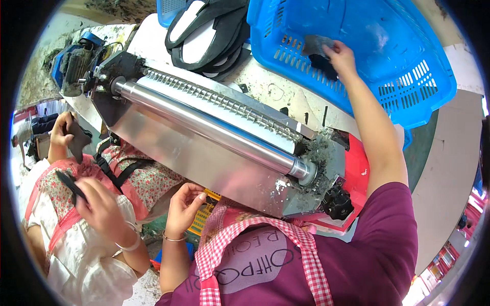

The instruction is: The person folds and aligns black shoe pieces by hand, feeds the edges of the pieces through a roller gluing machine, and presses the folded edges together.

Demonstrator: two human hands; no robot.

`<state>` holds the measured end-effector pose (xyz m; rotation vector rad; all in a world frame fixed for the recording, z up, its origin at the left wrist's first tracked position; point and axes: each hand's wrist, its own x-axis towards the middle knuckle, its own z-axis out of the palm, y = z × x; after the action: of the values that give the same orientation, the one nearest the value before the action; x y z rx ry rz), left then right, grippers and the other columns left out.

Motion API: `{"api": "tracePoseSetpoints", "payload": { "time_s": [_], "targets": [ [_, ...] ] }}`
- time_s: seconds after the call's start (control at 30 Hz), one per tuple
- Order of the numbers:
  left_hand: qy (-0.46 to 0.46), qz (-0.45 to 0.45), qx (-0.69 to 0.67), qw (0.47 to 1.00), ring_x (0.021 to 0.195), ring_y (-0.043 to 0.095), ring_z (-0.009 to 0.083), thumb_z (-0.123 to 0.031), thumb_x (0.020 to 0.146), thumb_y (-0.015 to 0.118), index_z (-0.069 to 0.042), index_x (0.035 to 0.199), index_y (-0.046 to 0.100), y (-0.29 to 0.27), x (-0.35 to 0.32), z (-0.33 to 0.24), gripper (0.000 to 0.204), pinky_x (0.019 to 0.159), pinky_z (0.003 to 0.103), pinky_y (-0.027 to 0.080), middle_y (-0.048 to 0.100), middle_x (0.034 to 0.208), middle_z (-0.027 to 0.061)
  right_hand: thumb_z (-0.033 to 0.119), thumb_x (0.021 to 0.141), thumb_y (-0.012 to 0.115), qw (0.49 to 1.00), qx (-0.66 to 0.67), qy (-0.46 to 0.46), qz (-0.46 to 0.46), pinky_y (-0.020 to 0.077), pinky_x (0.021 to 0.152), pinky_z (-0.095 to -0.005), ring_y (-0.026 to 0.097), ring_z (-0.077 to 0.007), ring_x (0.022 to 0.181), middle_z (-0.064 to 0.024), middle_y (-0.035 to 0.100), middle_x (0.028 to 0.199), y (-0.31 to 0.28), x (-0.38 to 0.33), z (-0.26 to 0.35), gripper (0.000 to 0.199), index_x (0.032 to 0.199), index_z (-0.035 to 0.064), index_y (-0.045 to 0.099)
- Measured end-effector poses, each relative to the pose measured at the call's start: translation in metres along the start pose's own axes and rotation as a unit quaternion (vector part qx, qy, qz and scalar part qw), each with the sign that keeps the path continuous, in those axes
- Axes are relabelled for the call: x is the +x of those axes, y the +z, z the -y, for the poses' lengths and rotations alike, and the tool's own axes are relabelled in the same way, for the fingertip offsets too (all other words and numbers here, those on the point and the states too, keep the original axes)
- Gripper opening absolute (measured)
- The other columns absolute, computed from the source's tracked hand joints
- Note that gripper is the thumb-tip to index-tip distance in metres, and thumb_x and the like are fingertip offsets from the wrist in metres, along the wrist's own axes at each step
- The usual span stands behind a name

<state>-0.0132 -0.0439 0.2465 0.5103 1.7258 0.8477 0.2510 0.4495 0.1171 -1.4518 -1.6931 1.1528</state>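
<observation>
My right hand (341, 60) reaches into a large blue plastic basket (443, 84), its fingers pinched on a thin dark grey flat piece (317, 44). A black piece (323, 66) lies under it against the basket's slotted wall. My left hand (185, 208) is at the near edge of the machine's sheet-metal apron plate (168, 145), fingers loosely curled, thumb a little apart, with nothing visible in it. Across the machine (118, 69) run a shiny steel roller (204, 130) and, behind it, a shaft of closely spaced rings over a white roller.
At left, a co-worker in a floral apron holds dark pieces in both hands (99, 204). Black-rimmed white pieces (204, 43) are stacked behind the machine. Dark lint (321, 163) clings around the roller's right end. A yellow crate (201, 217) sits below the machine's near edge.
</observation>
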Motion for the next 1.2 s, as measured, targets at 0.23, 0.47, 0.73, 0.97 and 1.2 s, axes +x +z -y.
{"api": "tracePoseSetpoints", "payload": {
  "time_s": [0.23,0.47,0.73,0.97,1.2],
  "targets": [
    [-0.011,-0.016,-0.004,1.000,0.084,0.061,0.0078,-0.010,0.091,0.066,0.001,0.106,0.059,0.006,-0.023,-0.002,0.019,0.073,0.023,0.051,0.064,0.092,0.0022,0.044,0.083,0.068,0.836,-0.535,0.119,-0.009,0.0339,0.110,-0.0452,0.046,-0.0385,0.130,-0.0230,0.050,0.138,-0.030,0.010,-0.047,0.073,0.135,-0.0034,0.047],
    [0.334,-0.083,-0.015,0.939,0.114,0.054,0.0184,-0.028,0.098,0.053,0.001,0.121,0.056,0.002,-0.038,-0.069,0.038,0.097,0.032,0.041,0.061,0.120,0.0110,0.047,0.101,0.044,0.944,0.280,-0.078,0.155,0.0288,0.114,-0.0423,0.041,-0.0286,0.137,-0.0192,0.045,0.145,-0.044,-0.133,0.189,0.065,0.143,-0.0016,0.040],
    [0.539,0.129,-0.347,0.756,0.149,0.013,0.0258,-0.060,0.100,0.026,-0.004,0.155,0.013,0.092,-0.079,-0.137,0.079,0.119,0.042,0.011,0.013,0.162,0.0114,0.068,0.094,0.023,0.827,0.095,-0.482,0.273,-0.0009,0.118,-0.0494,-0.003,-0.0369,0.149,-0.0257,-0.001,0.160,0.042,-0.415,0.262,0.095,0.152,-0.0058,0.008],
    [0.413,0.056,-0.380,0.826,0.148,0.014,0.0223,-0.052,0.102,0.028,-0.004,0.155,0.006,0.137,-0.130,-0.032,0.074,0.120,0.037,0.010,0.015,0.161,0.0093,0.060,0.098,0.025,0.862,0.143,-0.463,0.151,-0.0022,0.118,-0.0467,-0.004,-0.0342,0.149,-0.0205,0.003,0.161,0.073,-0.416,0.290,0.086,0.153,-0.0029,0.006],
    [0.498,-0.157,0.084,0.849,0.150,0.001,0.0279,-0.057,0.099,0.025,-0.008,0.150,0.035,-0.003,-0.124,0.016,0.071,0.119,0.045,-0.003,0.016,0.162,0.0092,0.052,0.101,0.034,0.813,0.420,-0.124,0.383,0.0010,0.121,-0.0399,0.003,-0.0320,0.149,-0.0186,0.018,0.159,0.180,-0.548,0.200,0.073,0.150,-0.0004,0.024]
  ]
}}
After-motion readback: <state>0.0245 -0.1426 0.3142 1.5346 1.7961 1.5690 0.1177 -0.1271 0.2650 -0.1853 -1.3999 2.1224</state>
